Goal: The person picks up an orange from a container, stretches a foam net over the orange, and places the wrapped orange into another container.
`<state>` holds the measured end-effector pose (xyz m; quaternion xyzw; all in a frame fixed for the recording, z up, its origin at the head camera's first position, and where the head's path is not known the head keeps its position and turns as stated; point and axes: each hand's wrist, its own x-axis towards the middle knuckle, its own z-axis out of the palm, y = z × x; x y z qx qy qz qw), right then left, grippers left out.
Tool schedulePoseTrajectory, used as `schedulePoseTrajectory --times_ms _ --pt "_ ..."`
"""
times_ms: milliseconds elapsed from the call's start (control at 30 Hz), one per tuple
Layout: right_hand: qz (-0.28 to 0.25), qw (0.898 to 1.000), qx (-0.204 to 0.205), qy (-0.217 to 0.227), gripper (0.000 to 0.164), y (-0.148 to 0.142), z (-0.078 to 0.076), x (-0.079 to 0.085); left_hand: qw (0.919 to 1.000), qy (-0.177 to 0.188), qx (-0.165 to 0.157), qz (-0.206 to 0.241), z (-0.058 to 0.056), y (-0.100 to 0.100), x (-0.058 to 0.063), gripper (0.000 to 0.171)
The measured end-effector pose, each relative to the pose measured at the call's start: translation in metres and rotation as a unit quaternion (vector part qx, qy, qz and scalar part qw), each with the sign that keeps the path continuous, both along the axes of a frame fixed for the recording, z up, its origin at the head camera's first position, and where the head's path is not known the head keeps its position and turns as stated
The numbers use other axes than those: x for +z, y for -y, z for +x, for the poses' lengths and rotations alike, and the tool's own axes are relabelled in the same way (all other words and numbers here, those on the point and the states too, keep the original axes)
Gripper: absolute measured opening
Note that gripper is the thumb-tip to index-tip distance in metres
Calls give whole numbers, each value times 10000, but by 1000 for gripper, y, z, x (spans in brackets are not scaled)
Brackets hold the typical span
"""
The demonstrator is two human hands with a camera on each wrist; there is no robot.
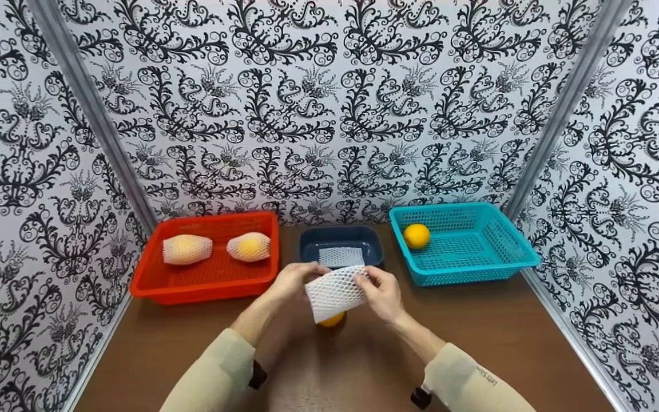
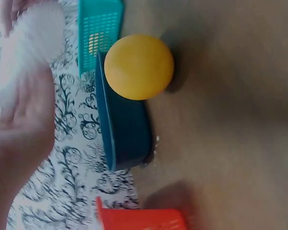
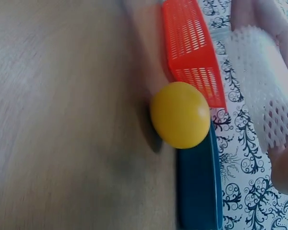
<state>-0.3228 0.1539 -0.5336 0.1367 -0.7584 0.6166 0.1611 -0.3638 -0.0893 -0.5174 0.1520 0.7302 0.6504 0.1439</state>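
One left hand and one right hand are pinching opposite sides of a white foam net, fingers curled close, seemingly readying it, while an orange is resting on the tabletop beneath both hands, the next move probably calling for slipping the net over it.

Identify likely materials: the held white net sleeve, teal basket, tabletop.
White net sleeve: probably plastic foam, matte; soft-looking, curved diamond mesh.
Teal basket: likely molded plastic, slight sheen; uniform color, regularly perforated walls.
Tabletop: wood or wood-look laminate, soft sheen; brown with faint grain, can't tell which.
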Motion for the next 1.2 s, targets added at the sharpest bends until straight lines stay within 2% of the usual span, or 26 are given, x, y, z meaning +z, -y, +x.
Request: schedulePoseTrajectory --times_ms 67,100,200,333,400,467,533,633,700,800,867,933,1033,1200 --pt "-417 9983 170 363 13 -2 1 3 9961 712 -33 514 1 -2 -3 42" --pt "-689 9956 301 563 15 -3 2 5 9930 954 -39 696 1 -4 -5 43" --pt "-1532 9774 838 1196 22 -4 3 8 9885 1054 -231 1056 5 -15 -9 43" --pt "-2483 9380 1528 1874 36 -1 3 9 9759 1256 -812 1590 13 -36 -13 48" --pt "-2688 9237 1767 2080 41 1 3 9 9741 1195 -844 1727 19 -46 -16 44" --pt "-2762 9146 1894 2264 43 3 2 8 9766 968 -557 1839 23 -53 -20 33" --pt "-2731 9119 1913 2393 41 5 1 7 9774 748 -99 1976 26 -57 -25 22" --pt "-2577 9144 1725 2602 37 6 -1 4 9697 818 487 2248 29 -59 -29 15" --pt "-2512 9166 1552 2697 34 7 -3 2 9623 943 672 2462 29 -58 -30 20" --pt "-2444 9208 1299 2749 32 6 -6 -1 9505 1194 766 2766 26 -57 -30 23" --pt "-2410 9249 1124 2718 30 8 -11 -4 9463 1320 796 2841 23 -55 -31 25" --pt "-2348 9294 942 2688 27 11 -15 -7 9471 1387 882 2755 20 -52 -31 26" --pt "-2288 9321 684 2722 22 16 -24 -13 9534 1392 1126 2429 14 -48 -31 28" --pt "-2082 9308 316 2989 16 21 -37 -30 9693 1175 1724 1299 8 -40 -39 27"
